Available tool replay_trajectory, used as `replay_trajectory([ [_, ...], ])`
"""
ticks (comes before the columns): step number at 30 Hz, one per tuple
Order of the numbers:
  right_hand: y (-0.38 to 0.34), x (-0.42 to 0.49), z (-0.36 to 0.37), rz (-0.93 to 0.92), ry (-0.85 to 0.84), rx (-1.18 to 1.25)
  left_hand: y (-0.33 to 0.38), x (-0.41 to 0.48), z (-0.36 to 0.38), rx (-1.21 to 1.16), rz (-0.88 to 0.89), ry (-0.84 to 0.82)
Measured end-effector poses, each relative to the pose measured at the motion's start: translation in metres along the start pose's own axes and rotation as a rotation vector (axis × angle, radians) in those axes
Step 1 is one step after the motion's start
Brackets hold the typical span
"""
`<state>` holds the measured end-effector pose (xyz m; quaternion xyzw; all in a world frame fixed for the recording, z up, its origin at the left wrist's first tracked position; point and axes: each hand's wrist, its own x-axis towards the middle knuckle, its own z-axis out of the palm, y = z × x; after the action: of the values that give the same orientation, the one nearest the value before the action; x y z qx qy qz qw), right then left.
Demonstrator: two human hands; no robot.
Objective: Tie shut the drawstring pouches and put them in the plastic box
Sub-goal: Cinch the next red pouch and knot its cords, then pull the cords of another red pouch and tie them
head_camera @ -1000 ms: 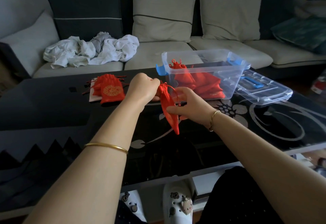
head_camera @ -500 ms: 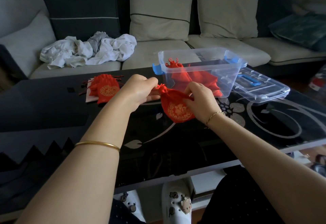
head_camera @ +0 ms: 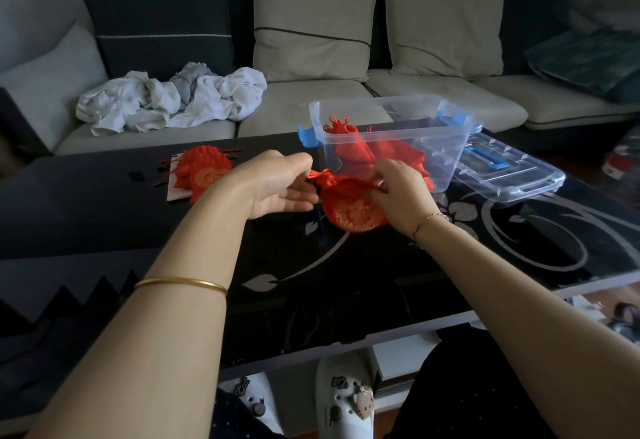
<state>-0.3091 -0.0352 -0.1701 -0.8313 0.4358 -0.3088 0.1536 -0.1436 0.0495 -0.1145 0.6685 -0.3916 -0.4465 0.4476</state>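
Red satin makes up the one red pouch (head_camera: 349, 210) held in front of the plastic box (head_camera: 450, 148), just on its near side, low over the black glass table (head_camera: 86, 203). Its body is round and plump, with a gold embroidered emblem on the face, and its mouth is gathered into a tight ruffle toward the left. A thin red cord runs from that ruffle across the top.

Two hands work on it. The left hand (head_camera: 273, 186) pinches the cord at the ruffle between thumb and forefinger, the other fingers loosely extended under it. The right hand (head_camera: 398, 193) has its fingers curled narrowly round the cord on the side nearer the box, resting on the pouch body. Each arm wears one gold bangle (head_camera: 180, 281).

Only one box stands here, clear-walled with two blue latches (head_camera: 309, 135), and it is open. Several more tied pouches (head_camera: 363, 151) lie heaped inside; their exact number cannot be told. One clear lid (head_camera: 509, 175) with a blue handle lies flat just right of the box. Well left of the box sits a small pile of loose pouches (head_camera: 202, 172), at least two, with the same gold emblem showing on the top one.

Behind the box runs a sofa (head_camera: 311, 103) with a heap of white laundry (head_camera: 173, 99) on its seat.
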Motion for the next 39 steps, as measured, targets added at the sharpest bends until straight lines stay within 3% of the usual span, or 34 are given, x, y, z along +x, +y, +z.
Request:
replay_trajectory([
  [4, 0.002, -0.003, -0.012, 0.049, -0.084, 0.219, 0.005, 0.003, 0.001, -0.145, 0.069, 0.041],
  [10, -0.003, 0.012, -0.053, 0.221, 0.091, 0.483, 0.027, 0.019, 0.018, -0.312, 0.147, 0.1],
  [14, -0.003, 0.065, -0.079, 0.289, 0.236, 0.364, 0.048, 0.041, 0.022, -0.265, 0.162, 0.189],
  [17, 0.005, 0.126, -0.085, 0.338, 0.249, 0.122, 0.057, 0.06, 0.019, -0.241, 0.164, 0.255],
  [19, 0.014, 0.16, -0.081, 0.403, 0.202, -0.031, 0.055, 0.072, 0.014, -0.223, 0.157, 0.304],
  [21, 0.022, 0.177, -0.07, 0.431, 0.0, -0.226, 0.049, 0.083, 0.007, -0.206, 0.143, 0.352],
  [24, 0.029, 0.18, -0.052, 0.492, -0.284, -0.328, 0.036, 0.09, -0.003, -0.199, 0.11, 0.417],
  [29, 0.023, 0.174, -0.053, 0.414, -0.27, -0.442, 0.015, 0.091, -0.018, -0.218, 0.054, 0.464],
  [34, -0.039, 0.158, -0.045, 0.129, -0.009, -0.15, -0.006, 0.081, -0.031, -0.188, 0.022, 0.522],
  [36, -0.074, 0.14, -0.029, -0.003, -0.029, -0.013, -0.02, 0.077, -0.038, -0.061, 0.031, 0.565],
  [39, -0.111, 0.11, 0.01, -0.122, -0.181, 0.086, -0.047, 0.07, -0.057, 0.409, 0.065, 0.604],
])
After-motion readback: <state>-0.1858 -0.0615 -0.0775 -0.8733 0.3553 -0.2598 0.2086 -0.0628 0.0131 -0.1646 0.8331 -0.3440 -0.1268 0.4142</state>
